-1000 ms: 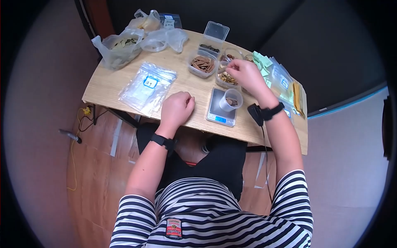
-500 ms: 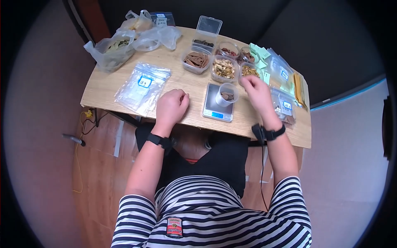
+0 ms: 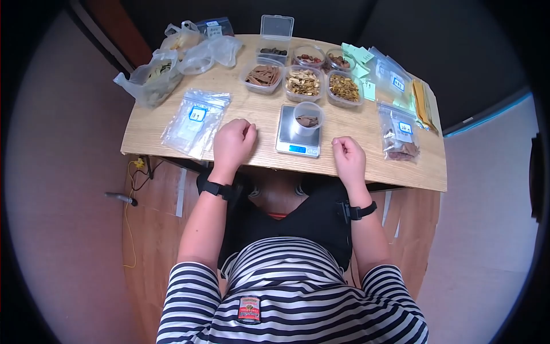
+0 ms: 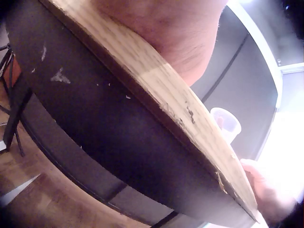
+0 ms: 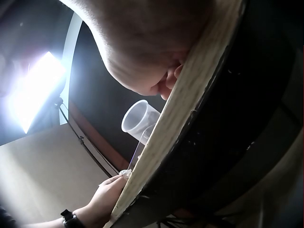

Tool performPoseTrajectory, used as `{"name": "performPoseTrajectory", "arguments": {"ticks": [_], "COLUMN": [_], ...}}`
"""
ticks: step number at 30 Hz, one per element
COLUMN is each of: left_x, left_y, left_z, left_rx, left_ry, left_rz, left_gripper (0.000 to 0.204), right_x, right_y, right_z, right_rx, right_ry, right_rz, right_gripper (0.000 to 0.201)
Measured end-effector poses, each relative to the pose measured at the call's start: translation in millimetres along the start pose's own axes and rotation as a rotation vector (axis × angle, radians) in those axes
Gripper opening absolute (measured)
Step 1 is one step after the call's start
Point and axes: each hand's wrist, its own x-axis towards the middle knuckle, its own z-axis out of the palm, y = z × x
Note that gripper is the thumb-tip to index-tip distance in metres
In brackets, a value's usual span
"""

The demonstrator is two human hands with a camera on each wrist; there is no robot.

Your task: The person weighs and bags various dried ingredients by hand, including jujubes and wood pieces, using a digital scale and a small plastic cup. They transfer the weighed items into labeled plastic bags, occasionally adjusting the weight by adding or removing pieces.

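Note:
A silver scale [image 3: 291, 150] with a lit display stands near the table's front edge, bearing a clear cup [image 3: 308, 118] with brown pieces inside. To its left the left hand [image 3: 233, 143] rests on the table, fingers loosely curled, holding nothing. The right hand [image 3: 350, 160] lies right of the scale at the table edge, its fingers loosely curled with nothing visible in them. In the right wrist view the cup [image 5: 137, 118] stands beyond the right hand [image 5: 147, 57]. The left wrist view has the left hand [image 4: 175, 33] on the wooden tabletop, with the cup [image 4: 226, 122] farther off.
Behind the scale are tubs of brown strips [image 3: 263, 75], pale slices [image 3: 303, 83] and yellowish pieces [image 3: 344, 89]. Empty zip bags [image 3: 192, 127] lie at left, below plastic bags [image 3: 152, 80]. A filled zip bag [image 3: 399, 137], green notes [image 3: 358, 54] and brown envelopes [image 3: 423, 106] are at right.
The right hand has moved from over the tubs, back toward the person, down to the table's front edge. The left hand has stayed resting on the table. The head view has shifted slightly.

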Motion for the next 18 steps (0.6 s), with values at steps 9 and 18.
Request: {"name": "performPoseTrajectory", "arguments": {"ticks": [9, 18], "left_x": [-0.5, -0.3], "left_y": [-0.1, 0.3], "left_z": [-0.4, 0.6], "left_rx": [0.042, 0.053], "left_ry": [-0.031, -0.018], "left_rz": [-0.007, -0.001], "left_gripper": [0.025, 0.025], "right_x": [-1.9, 3.9], "right_y": [-1.0, 5.5], "right_z": [0.5, 2.6], "right_rx": [-0.015, 0.206], "right_ry": [0.012, -0.049], "right_rz": [-0.080, 0.105], "right_gripper": [0.021, 0.020]}}
